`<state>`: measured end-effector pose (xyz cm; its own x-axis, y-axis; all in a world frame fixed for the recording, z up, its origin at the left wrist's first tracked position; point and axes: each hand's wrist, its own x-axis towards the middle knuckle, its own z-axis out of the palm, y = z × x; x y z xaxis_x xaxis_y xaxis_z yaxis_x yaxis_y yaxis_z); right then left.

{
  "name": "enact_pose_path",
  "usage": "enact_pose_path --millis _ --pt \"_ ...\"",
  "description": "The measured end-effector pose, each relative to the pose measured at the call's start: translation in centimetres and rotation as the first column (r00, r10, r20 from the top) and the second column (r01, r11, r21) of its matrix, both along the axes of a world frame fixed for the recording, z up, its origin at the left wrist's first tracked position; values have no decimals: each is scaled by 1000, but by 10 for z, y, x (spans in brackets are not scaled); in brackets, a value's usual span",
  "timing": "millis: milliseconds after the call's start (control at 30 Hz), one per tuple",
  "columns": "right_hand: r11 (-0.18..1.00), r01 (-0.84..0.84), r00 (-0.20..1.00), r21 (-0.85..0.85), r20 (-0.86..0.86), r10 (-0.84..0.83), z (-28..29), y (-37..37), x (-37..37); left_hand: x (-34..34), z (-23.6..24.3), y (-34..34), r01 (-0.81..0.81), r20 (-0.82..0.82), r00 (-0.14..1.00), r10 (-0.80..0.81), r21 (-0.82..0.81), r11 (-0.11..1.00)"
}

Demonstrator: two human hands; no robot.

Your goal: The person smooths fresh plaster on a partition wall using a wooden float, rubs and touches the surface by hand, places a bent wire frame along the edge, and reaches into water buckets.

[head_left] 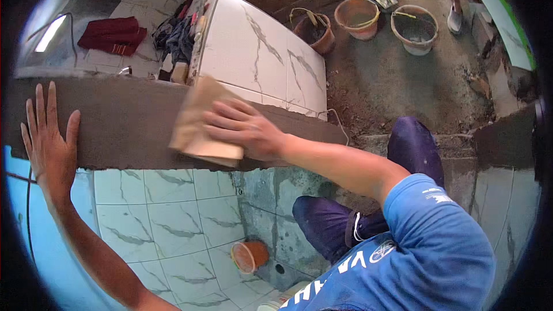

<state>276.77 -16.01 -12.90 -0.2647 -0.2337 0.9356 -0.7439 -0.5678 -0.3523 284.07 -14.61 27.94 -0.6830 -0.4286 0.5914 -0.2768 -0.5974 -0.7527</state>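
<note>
A band of grey wet-looking plaster [127, 121] runs across the top of a low wall. Pressed flat on its left end, my left hand [52, 144] has its fingers spread and holds nothing. My right hand [242, 129] grips a tan rectangular plastering float [199, 121], which lies over the middle of the plaster. Motion blurs the float a little, and any handle is hidden under my fingers.
White veined tiles [247, 40] cover a block beyond the plaster. A dark red cloth [112, 34] and dark clothes [177, 37] lie at the far left. Several buckets, one orange-rimmed [357, 17], stand far right near another person's foot [454, 20]. Below me sits an orange bucket [249, 257].
</note>
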Motion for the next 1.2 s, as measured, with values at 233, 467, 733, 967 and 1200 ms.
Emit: enact_pose_path --millis 233,467,733,967,1200 --pt "706 -109 919 700 342 -197 -193 113 32 -11 -8 5 3 65 998 -9 87 996" --pt "985 153 986 81 51 -158 11 25 -3 -11 -9 -3 97 106 988 -112 133 986" --pt "899 28 993 437 -112 24 -107 99 26 -5 -9 -14 100 121 987 -110 88 991" --pt "738 73 927 671 227 -298 -216 168 15 2 -3 -15 348 91 915 -394 320 881" --pt "938 22 834 345 512 -208 -174 165 -23 29 -45 -19 644 -145 703 -696 545 537"
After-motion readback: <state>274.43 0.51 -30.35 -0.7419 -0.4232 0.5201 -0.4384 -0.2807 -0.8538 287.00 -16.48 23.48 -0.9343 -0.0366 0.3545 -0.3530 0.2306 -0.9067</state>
